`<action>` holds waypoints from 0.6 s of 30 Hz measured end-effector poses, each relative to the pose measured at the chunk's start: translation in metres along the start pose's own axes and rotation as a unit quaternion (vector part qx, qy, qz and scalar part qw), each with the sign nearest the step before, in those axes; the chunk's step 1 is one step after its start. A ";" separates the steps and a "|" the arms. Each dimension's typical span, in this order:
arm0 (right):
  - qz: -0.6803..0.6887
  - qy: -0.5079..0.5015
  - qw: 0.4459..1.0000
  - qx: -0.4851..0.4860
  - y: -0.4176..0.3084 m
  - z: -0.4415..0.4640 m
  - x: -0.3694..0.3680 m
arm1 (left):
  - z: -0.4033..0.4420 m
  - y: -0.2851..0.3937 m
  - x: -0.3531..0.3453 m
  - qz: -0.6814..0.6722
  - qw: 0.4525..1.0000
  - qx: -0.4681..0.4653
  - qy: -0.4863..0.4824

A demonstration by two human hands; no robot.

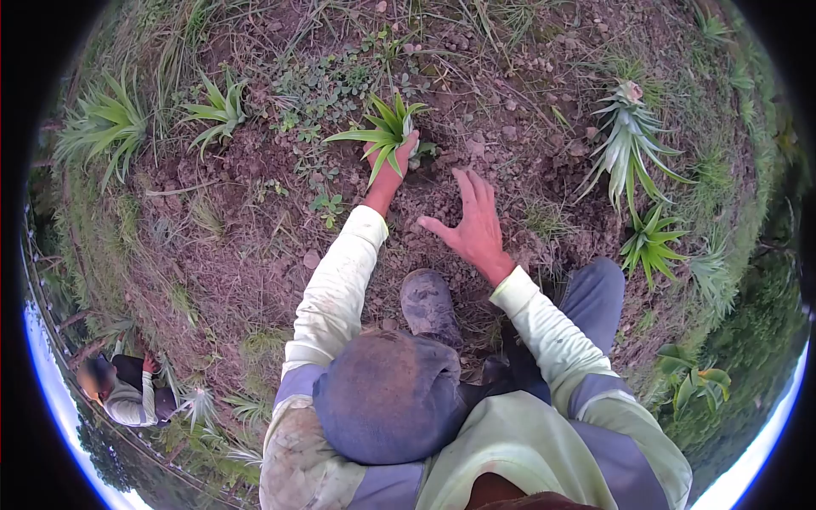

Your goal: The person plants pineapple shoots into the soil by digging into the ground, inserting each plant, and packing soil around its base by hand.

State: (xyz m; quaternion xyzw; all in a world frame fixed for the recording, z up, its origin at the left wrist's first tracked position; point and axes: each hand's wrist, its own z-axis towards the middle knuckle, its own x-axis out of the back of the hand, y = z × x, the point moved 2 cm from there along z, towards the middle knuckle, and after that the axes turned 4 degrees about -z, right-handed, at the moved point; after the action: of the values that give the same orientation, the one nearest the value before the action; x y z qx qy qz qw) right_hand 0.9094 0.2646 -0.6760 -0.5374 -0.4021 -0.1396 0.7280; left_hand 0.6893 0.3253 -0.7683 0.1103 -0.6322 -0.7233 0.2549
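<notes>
My left hand [389,172] is closed round the base of a young pineapple plant [387,132], whose green leaves fan out above and to the left of the fingers. The lower end of the plant is hidden by the hand, so I cannot tell how deep it sits in the soil. A little to the right, my right hand [476,225] hovers over the reddish-brown soil [501,149] with fingers stretched, thumb apart and nothing in it.
On the right lies a larger pineapple slip [629,144], its pinkish cut end pointing away from me, with another plant [653,245] below it. More pineapple plants [219,110] stand at left. My muddy boot [429,302] is between my arms. Another person [127,391] crouches at lower left.
</notes>
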 end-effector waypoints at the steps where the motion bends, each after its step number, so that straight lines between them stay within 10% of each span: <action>1: -0.022 -0.014 1.000 -0.001 -0.002 -0.021 -0.012 | 0.000 0.004 -0.001 -0.005 1.000 0.010 0.000; 18: -0.125 -0.013 0.987 0.096 0.017 0.022 -0.061 | -0.004 0.018 0.002 0.060 0.998 0.009 -0.036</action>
State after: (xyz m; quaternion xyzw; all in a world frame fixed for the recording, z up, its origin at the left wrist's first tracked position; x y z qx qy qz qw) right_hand 0.8714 0.2771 -0.7296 -0.4118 -0.4875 -0.1832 0.7478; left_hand 0.6943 0.3193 -0.7510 0.0485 -0.6533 -0.7043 0.2735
